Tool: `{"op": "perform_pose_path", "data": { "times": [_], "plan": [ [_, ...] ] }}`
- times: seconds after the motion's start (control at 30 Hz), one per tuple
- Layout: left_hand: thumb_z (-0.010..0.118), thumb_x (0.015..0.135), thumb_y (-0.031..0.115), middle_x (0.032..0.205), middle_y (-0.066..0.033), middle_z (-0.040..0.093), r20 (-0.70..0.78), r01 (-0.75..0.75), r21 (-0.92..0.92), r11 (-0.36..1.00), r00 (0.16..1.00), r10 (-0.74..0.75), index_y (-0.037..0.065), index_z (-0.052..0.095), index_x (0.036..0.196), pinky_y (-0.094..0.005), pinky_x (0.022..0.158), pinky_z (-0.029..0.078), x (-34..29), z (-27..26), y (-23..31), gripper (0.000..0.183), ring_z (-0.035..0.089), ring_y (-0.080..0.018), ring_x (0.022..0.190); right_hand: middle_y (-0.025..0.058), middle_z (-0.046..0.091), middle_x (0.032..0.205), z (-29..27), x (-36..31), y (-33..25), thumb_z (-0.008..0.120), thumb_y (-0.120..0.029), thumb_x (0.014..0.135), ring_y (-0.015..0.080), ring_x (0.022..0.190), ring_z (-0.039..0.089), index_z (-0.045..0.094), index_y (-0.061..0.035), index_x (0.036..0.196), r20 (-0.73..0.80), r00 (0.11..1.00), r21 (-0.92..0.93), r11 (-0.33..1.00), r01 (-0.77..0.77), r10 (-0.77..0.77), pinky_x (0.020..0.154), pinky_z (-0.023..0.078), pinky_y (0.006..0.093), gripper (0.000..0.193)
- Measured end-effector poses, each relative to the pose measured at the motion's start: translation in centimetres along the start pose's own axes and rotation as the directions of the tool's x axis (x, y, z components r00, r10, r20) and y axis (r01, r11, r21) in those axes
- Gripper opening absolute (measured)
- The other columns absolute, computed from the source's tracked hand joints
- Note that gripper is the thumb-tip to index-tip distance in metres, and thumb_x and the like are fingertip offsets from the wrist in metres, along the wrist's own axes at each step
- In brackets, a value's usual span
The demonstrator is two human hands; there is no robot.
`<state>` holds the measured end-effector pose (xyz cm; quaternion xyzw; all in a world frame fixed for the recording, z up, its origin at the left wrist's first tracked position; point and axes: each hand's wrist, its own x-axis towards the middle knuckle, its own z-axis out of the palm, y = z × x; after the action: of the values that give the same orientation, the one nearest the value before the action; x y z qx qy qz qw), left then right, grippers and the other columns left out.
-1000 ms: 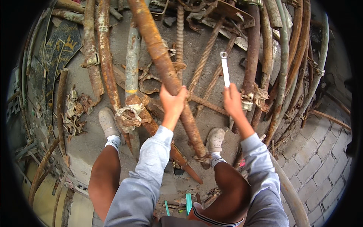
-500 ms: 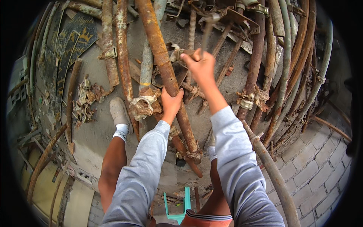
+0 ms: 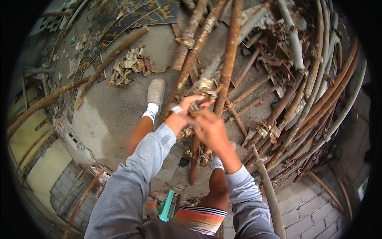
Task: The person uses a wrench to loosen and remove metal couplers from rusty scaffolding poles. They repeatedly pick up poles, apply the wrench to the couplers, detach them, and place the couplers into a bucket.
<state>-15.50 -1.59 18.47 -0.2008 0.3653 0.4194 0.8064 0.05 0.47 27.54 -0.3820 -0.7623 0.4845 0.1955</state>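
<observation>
Both hands meet in front of me, over the rusty pipes. My left hand (image 3: 184, 111) is closed around a rusty pipe clamp (image 3: 195, 106). The fingers of my right hand (image 3: 211, 126) close on the same clamp from the near right side, partly smeared by motion. A shiny metal piece (image 3: 175, 108) sticks out at my left hand; which hand holds it, I cannot tell. Just right of the clamp a long rusty pipe (image 3: 230, 55) slopes away from me. Another rusty pipe (image 3: 195, 46) lies to its left, with a grey pipe (image 3: 214, 65) between them.
A heap of rusty clamps (image 3: 133, 65) lies left of my shoe (image 3: 156, 92). Many bent-looking pipes (image 3: 318, 93) are stacked on the right, beside threaded rods (image 3: 254, 87). Dark printed boards (image 3: 137, 18) lie at the far left. A turquoise plastic piece (image 3: 167, 205) stands below me.
My left hand has let go of the long rusty pipe. My right hand, which was raised with a blurred metal tool, has come down beside it at the clamp. The view has turned leftward.
</observation>
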Motion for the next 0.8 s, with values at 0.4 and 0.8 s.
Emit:
{"op": "perform_pose_path", "data": {
  "times": [0.4,0.8],
  "plan": [
    [0.079,0.079,0.017,0.122,-0.0165,0.058,-0.107,-0.029,0.993,0.116,0.221,0.969,0.007,0.040,0.137,-0.0418,0.089,0.051,-11.6,-28.9,27.3,0.071,0.060,-0.0289,0.105,0.0210,0.070,0.087,14.9,8.7,-1.1,0.066,-0.029,0.097,0.0352,0.079,0.070,0.071,0.0019,0.092,0.175,0.901,0.094,0.904,-0.417,0.398,0.072,0.054,0.0415,0.032],
    [0.087,0.064,0.057,0.147,-0.0249,0.049,-0.612,0.432,0.789,0.436,0.615,0.498,0.004,0.028,0.151,-0.0459,0.115,0.032,-7.5,-36.1,36.8,0.118,0.046,-0.0396,0.136,0.0188,0.063,0.062,18.4,16.6,-2.9,0.069,-0.039,0.092,0.0311,0.061,0.067,0.067,-0.0008,0.073,0.230,0.664,-0.290,0.701,-0.651,0.711,0.061,0.051,0.0412,0.043]
  ]
}}
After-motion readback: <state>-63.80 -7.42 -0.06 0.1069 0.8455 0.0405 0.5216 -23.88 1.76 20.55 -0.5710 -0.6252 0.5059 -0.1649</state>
